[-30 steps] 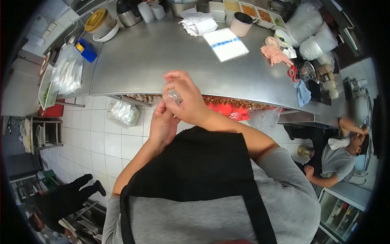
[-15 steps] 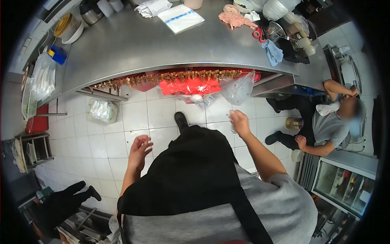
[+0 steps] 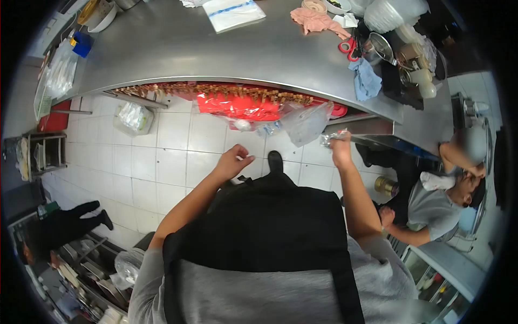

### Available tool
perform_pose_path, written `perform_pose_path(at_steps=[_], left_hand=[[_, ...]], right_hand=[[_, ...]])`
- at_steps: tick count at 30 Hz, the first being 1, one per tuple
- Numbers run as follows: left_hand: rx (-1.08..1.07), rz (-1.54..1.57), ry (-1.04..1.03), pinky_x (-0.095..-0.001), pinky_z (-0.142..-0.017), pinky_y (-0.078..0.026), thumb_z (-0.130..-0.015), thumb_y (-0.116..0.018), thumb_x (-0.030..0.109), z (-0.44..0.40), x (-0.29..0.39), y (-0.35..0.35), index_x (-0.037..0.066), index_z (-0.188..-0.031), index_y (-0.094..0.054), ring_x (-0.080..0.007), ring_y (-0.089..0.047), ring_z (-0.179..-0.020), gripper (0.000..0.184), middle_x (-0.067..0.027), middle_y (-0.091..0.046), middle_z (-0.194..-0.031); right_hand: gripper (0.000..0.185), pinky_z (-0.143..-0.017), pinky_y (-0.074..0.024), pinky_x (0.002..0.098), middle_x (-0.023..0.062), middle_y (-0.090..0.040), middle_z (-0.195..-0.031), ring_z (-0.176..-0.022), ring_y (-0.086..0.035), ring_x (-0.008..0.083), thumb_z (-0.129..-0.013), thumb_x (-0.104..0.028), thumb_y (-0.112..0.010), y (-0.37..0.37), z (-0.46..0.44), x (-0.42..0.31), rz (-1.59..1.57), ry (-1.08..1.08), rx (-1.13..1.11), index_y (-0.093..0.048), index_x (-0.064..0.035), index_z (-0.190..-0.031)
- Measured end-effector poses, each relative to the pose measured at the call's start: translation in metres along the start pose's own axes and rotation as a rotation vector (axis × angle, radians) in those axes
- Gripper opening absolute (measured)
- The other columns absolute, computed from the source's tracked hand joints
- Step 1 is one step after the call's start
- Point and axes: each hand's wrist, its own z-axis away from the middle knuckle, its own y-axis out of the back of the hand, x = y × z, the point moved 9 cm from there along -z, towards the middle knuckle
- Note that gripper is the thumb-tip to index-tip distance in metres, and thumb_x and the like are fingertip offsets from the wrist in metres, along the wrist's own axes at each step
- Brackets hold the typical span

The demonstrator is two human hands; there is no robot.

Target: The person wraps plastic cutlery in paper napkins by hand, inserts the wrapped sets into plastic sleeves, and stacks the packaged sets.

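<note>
My right hand [image 3: 341, 151] is closed around a small crinkled clear plastic wrapper [image 3: 330, 138], near the front edge of the steel counter. What is inside the wrapper, if anything, is too small to make out. My left hand [image 3: 236, 162] hangs in front of my black apron, fingers loosely bent and apart, holding nothing. Under the counter, red plastic bags [image 3: 237, 107] lie below a row of wooden skewer ends [image 3: 253, 94]. A translucent plastic bag [image 3: 307, 123] hangs beside them, left of my right hand.
The steel counter [image 3: 216, 56] carries a white packet [image 3: 233, 13], a pink cloth [image 3: 317, 21], red scissors [image 3: 349, 48] and a blue cloth [image 3: 367, 80]. A seated person [image 3: 440, 208] is at the right, near a gold tin [image 3: 386, 186]. A plastic tub [image 3: 133, 119] stands on the floor.
My right hand has moved toward the counter's right part with the wrapper. My left hand has come forward and inward. My view has shifted, and one foot now shows further right.
</note>
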Motion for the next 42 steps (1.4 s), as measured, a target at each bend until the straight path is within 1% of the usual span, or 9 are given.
perform_pose_path(at_steps=[5, 15, 21, 26, 28, 31, 33, 38, 42], left_hand=[[0.087, -0.362, 0.106, -0.0407, -0.075, -0.05, -0.08, -0.059, 0.058, -0.091, 0.04, -0.101, 0.002, -0.098, -0.057, -0.0308, -0.064, -0.088, 0.059, -0.0176, -0.065, -0.092], [0.246, -0.349, -0.004, -0.0467, -0.071, -0.049, -0.086, -0.05, 0.024, -0.128, 0.051, -0.137, 0.007, -0.084, -0.062, -0.0368, -0.063, -0.081, 0.021, -0.0175, -0.065, -0.088], [0.266, -0.135, -0.092, -0.0467, -0.07, -0.048, -0.087, -0.051, 0.024, -0.11, 0.093, -0.134, 0.007, -0.085, -0.062, -0.037, -0.062, -0.079, 0.02, -0.0175, -0.065, -0.085], [0.235, -0.131, 0.041, -0.0464, -0.071, -0.048, -0.088, -0.05, 0.025, -0.11, 0.066, -0.134, 0.007, -0.085, -0.062, -0.037, -0.062, -0.079, 0.022, -0.0164, -0.065, -0.084], [0.224, -0.106, 0.048, -0.0461, -0.071, -0.049, -0.089, -0.05, 0.026, -0.109, 0.067, -0.138, 0.007, -0.085, -0.062, -0.0367, -0.062, -0.081, 0.023, -0.0154, -0.065, -0.085], [0.196, -0.084, -0.128, -0.0459, -0.076, -0.049, -0.09, -0.048, 0.029, -0.105, 0.092, -0.144, 0.009, -0.092, -0.063, -0.0344, -0.062, -0.087, 0.025, -0.0125, -0.066, -0.095], [0.135, -0.109, -0.117, -0.0447, -0.078, -0.049, -0.091, -0.047, 0.03, -0.102, 0.096, -0.148, 0.009, -0.093, -0.063, -0.0331, -0.062, -0.091, 0.026, -0.011, -0.066, -0.097], [0.097, -0.157, -0.06, -0.0446, -0.074, -0.049, -0.09, -0.05, 0.029, -0.104, 0.052, -0.155, 0.009, -0.09, -0.061, -0.0344, -0.061, -0.089, 0.023, -0.0134, -0.064, -0.092], [0.003, 0.055, -0.122, -0.0416, -0.078, -0.049, -0.088, -0.056, 0.033, -0.089, 0.011, -0.155, 0.009, -0.099, -0.062, -0.033, -0.061, -0.09, 0.027, -0.0137, -0.064, -0.094]], right_hand=[[0.046, -0.076, -0.0456, 0.032, 0.0102, -0.05, -0.095, -0.086, -0.053, 0.0233, -0.067, 0.008, -0.061, -0.028, -0.021, -0.041, 0.488, 0.578, -0.16, -0.044, -0.0047, -0.109], [0.057, -0.079, -0.0491, 0.039, 0.0197, -0.064, -0.091, -0.087, -0.063, 0.0344, -0.062, -0.027, -0.08, -0.076, -0.103, 0.12, 0.789, 0.072, -0.379, -0.054, -0.001, -0.105], [0.033, -0.071, -0.0508, 0.0401, 0.0184, -0.065, -0.086, -0.084, -0.064, 0.0316, -0.066, -0.021, -0.073, -0.11, -0.138, 0.144, 1.643, 0.549, -0.585, -0.063, -0.0021, -0.092], [0.021, -0.067, -0.0514, 0.0373, 0.0132, -0.062, -0.082, -0.084, -0.063, 0.0258, -0.076, -0.018, -0.065, -0.083, -0.098, 0.093, 0.803, 0.029, -0.367, -0.065, -0.0022, -0.089], [0.02, -0.066, -0.0509, 0.035, 0.0111, -0.06, -0.083, -0.083, -0.062, 0.0231, -0.08, -0.019, -0.063, -0.095, -0.081, 0.062, 0.872, 0.37, -0.441, -0.064, -0.0018, -0.09], [0.025, -0.065, -0.0498, 0.0356, 0.0109, -0.059, -0.083, -0.081, -0.061, 0.0225, -0.082, -0.021, -0.062, -0.086, -0.109, 0.154, 0.16, -0.393, -0.303, -0.061, 0.0002, -0.094], [0.025, -0.069, -0.0479, 0.0412, 0.0171, -0.062, -0.083, -0.079, -0.062, 0.031, -0.082, -0.021, -0.059, -0.107, -0.131, 0.136, 0.973, 0.275, -0.574, -0.062, 0.0019, -0.093], [0.022, -0.078, -0.0467, 0.0457, 0.022, -0.064, -0.087, -0.086, -0.061, 0.0365, -0.081, -0.015, -0.056, -0.1, -0.138, 0.156, 1.532, 0.973, -0.823, -0.062, 0.0019, -0.093], [0.015, -0.073, -0.0492, 0.0429, 0.0192, -0.065, -0.084, -0.079, -0.063, 0.0343, -0.081, -0.01, -0.056, -0.074, -0.092, 0.044, 1.314, 0.525, -0.78, -0.064, -0.0004, -0.09]])
